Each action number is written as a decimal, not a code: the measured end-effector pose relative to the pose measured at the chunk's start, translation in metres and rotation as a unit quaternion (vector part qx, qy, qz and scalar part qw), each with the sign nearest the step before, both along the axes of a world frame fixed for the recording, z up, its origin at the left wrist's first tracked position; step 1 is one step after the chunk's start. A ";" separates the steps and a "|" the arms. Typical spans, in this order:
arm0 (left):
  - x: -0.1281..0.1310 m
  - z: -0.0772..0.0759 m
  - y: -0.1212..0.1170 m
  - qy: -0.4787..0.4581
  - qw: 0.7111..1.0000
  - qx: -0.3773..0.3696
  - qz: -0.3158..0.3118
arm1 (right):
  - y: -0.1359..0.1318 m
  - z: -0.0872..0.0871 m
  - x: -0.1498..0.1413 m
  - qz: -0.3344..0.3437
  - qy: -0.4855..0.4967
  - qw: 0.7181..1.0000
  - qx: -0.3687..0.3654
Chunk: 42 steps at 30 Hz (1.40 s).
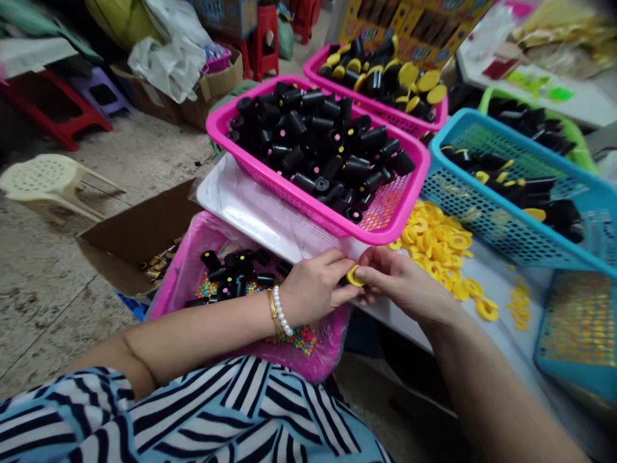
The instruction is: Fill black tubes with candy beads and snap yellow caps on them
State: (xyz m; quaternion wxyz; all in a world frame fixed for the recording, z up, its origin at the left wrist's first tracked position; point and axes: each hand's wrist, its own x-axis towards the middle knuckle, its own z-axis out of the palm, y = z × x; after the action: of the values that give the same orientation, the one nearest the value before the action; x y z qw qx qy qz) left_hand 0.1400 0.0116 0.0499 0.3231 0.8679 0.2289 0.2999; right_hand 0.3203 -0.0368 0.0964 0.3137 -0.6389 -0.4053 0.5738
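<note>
My left hand (313,288), with a pearl bracelet at the wrist, is closed around a black plastic cylinder that its fingers mostly hide. A round yellow cap (355,276) sits at the cylinder's end, pinched by the thumb and fingers of my right hand (402,280). Both hands meet above the table's front edge. Below my left forearm is a pink plastic-lined tub (178,283) with black cylinders (231,273) and small coloured beads (303,339). Just beyond my right hand lies a pile of yellow rings and caps (434,244).
A pink basket (405,222) of black cylinders stands on the table ahead. Behind it is another pink basket (313,67) with yellow-capped cylinders. A blue basket (511,247) stands at right, a green one (581,138) beyond. An open cardboard box (130,225) and cream stool (43,173) are left.
</note>
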 end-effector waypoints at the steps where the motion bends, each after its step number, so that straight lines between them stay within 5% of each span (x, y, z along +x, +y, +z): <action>1: 0.001 0.001 0.000 0.004 1.000 -0.002 0.002 | 0.000 0.001 -0.005 -0.004 -0.042 0.999 0.006; 6: 0.002 0.000 -0.002 0.049 0.999 -0.011 0.019 | -0.014 -0.006 -0.024 -0.083 -0.116 0.989 0.027; 12: -0.001 -0.003 0.001 0.057 0.998 -0.017 0.003 | -0.017 -0.011 -0.018 -0.091 -0.016 0.995 0.045; 19: -0.001 -0.004 -0.002 0.016 0.998 -0.053 0.038 | -0.013 -0.007 -0.028 -0.095 -0.067 0.992 0.053; 25: 0.003 -0.004 -0.010 0.052 0.996 -0.033 0.062 | -0.020 -0.016 -0.034 -0.103 -0.290 0.944 0.115; 30: 0.004 -0.001 -0.007 0.085 0.994 -0.040 0.047 | -0.016 -0.009 -0.018 -0.080 -0.085 0.993 0.019; 34: 0.002 -0.001 -0.002 0.089 0.993 -0.066 0.034 | -0.006 0.002 -0.011 -0.039 -0.010 0.999 -0.010; 42: 0.008 0.006 -0.004 0.123 0.988 -0.065 0.068 | -0.018 0.002 -0.034 -0.031 -0.223 0.967 0.118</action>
State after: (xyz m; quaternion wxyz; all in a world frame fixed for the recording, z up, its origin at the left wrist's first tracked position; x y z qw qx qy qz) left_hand 0.1485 0.0072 0.0563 0.3266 0.8578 0.3447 0.1967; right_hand 0.2863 -0.0547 0.0986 0.3059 -0.7215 -0.5098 0.3550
